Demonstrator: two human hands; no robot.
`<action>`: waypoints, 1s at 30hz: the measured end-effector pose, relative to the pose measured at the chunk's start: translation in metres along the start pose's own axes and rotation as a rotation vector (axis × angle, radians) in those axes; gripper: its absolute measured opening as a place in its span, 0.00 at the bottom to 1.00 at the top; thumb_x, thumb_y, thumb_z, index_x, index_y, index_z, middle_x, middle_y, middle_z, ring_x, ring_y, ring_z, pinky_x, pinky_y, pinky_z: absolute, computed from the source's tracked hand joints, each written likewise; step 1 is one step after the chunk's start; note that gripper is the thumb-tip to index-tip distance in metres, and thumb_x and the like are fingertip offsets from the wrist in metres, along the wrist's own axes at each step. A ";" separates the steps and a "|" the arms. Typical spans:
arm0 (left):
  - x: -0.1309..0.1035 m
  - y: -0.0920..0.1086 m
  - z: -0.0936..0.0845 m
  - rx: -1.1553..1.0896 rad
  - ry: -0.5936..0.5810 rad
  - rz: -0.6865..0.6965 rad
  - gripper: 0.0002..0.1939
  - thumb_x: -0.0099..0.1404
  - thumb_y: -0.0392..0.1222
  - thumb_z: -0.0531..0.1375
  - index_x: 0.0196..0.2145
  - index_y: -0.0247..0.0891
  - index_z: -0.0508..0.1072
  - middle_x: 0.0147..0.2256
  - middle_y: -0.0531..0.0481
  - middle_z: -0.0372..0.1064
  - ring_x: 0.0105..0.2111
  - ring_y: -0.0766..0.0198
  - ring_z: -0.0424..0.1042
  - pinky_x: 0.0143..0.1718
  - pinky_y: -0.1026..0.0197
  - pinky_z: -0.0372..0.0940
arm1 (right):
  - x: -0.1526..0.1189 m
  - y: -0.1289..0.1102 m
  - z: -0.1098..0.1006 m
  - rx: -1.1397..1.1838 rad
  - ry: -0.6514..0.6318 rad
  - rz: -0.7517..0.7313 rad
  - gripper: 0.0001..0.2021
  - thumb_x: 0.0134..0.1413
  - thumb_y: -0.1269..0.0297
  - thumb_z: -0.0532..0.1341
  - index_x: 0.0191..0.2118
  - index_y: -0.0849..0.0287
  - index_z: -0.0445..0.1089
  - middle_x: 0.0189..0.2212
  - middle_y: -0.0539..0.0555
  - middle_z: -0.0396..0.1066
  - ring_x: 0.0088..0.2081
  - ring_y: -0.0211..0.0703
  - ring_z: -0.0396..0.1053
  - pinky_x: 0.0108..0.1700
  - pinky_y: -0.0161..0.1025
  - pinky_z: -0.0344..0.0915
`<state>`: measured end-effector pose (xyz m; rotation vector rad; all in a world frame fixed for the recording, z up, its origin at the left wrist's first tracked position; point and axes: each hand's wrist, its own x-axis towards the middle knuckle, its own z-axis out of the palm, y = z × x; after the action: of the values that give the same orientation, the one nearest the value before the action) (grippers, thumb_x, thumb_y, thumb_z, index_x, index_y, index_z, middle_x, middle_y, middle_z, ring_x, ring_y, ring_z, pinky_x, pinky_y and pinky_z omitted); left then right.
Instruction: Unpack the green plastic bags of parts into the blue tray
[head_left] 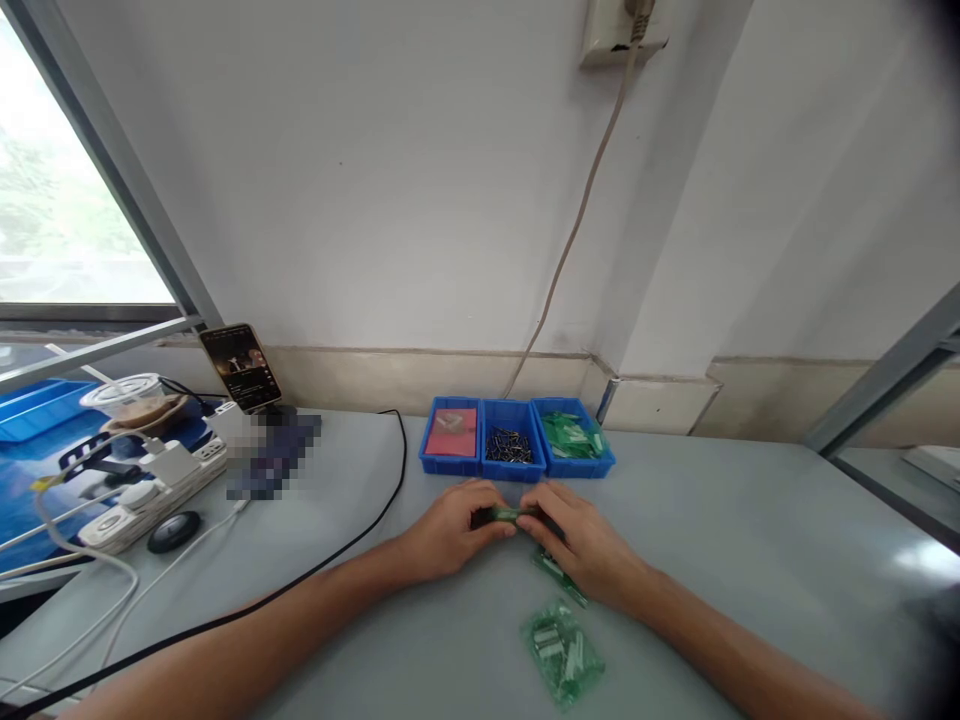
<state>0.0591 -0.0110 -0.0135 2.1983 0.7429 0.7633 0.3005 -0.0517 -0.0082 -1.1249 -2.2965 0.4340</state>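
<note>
My left hand (457, 528) and my right hand (589, 545) meet over the grey table, fingers closed in a pinch. Between their fingertips is a small green plastic bag (504, 514), mostly hidden by the fingers; its contents cannot be made out. Just below my right hand, and partly covered by it, lies a second green bag (561, 578). Closer to me a third green bag (562, 655) rests flat, with several pale, elongated pieces showing through. Beyond the hands stand three joined blue bins: one with a red card (451, 432), one with dark screws (509, 446), one with green bags (571, 436).
A black cable (330, 562) runs across the table past my left forearm. On the left are a power strip (161, 490), a black mouse (174, 532), a propped phone (240, 366) and a lidded cup (124, 395). Metal frame bars (889, 370) stand at the right.
</note>
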 end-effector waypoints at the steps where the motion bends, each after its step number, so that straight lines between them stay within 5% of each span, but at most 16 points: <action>1: 0.000 0.000 0.000 0.011 0.015 -0.018 0.17 0.74 0.53 0.65 0.35 0.37 0.75 0.35 0.51 0.72 0.37 0.61 0.68 0.41 0.61 0.61 | 0.000 0.000 0.000 -0.006 0.003 -0.015 0.08 0.79 0.62 0.53 0.45 0.52 0.67 0.39 0.52 0.73 0.42 0.47 0.70 0.45 0.42 0.66; 8: -0.001 0.005 0.000 0.082 0.063 -0.023 0.18 0.80 0.49 0.56 0.33 0.37 0.69 0.32 0.53 0.65 0.32 0.64 0.62 0.36 0.62 0.57 | 0.001 0.000 -0.001 -0.025 0.050 0.007 0.08 0.79 0.61 0.52 0.44 0.52 0.66 0.38 0.52 0.72 0.41 0.48 0.70 0.44 0.42 0.66; 14: -0.002 0.005 0.000 0.073 0.055 0.056 0.10 0.79 0.46 0.59 0.43 0.38 0.76 0.41 0.48 0.73 0.42 0.60 0.69 0.46 0.59 0.63 | -0.001 0.000 0.000 0.037 0.054 0.012 0.05 0.77 0.63 0.55 0.50 0.51 0.67 0.43 0.52 0.73 0.43 0.46 0.73 0.45 0.40 0.69; 18: -0.004 0.003 0.002 0.071 0.095 -0.024 0.07 0.77 0.45 0.62 0.48 0.41 0.76 0.40 0.50 0.74 0.40 0.60 0.69 0.44 0.59 0.63 | 0.000 0.004 0.002 0.017 0.082 -0.001 0.06 0.77 0.63 0.54 0.49 0.51 0.67 0.42 0.53 0.73 0.44 0.47 0.73 0.46 0.42 0.69; 23: -0.006 0.000 0.004 -0.064 0.154 -0.071 0.09 0.77 0.45 0.62 0.52 0.41 0.71 0.43 0.50 0.74 0.39 0.62 0.71 0.43 0.60 0.65 | -0.002 0.006 0.004 0.002 0.048 0.010 0.10 0.76 0.61 0.56 0.58 0.50 0.66 0.45 0.55 0.74 0.45 0.49 0.74 0.46 0.45 0.71; 26: -0.007 -0.002 0.005 -0.098 0.176 -0.046 0.18 0.79 0.45 0.59 0.62 0.43 0.64 0.42 0.50 0.72 0.38 0.62 0.70 0.41 0.60 0.66 | -0.004 0.005 0.004 0.009 0.158 -0.022 0.15 0.76 0.62 0.56 0.64 0.49 0.61 0.48 0.56 0.74 0.45 0.50 0.74 0.48 0.47 0.72; 30: -0.008 -0.003 0.005 -0.058 0.201 0.015 0.22 0.82 0.45 0.53 0.69 0.44 0.54 0.41 0.50 0.70 0.38 0.60 0.70 0.43 0.58 0.67 | -0.002 0.003 0.001 -0.033 0.220 -0.118 0.12 0.75 0.69 0.55 0.58 0.49 0.65 0.47 0.56 0.75 0.46 0.51 0.73 0.50 0.49 0.72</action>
<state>0.0562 -0.0170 -0.0216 2.0980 0.7932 1.0117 0.3025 -0.0515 -0.0112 -0.9940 -2.1691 0.2165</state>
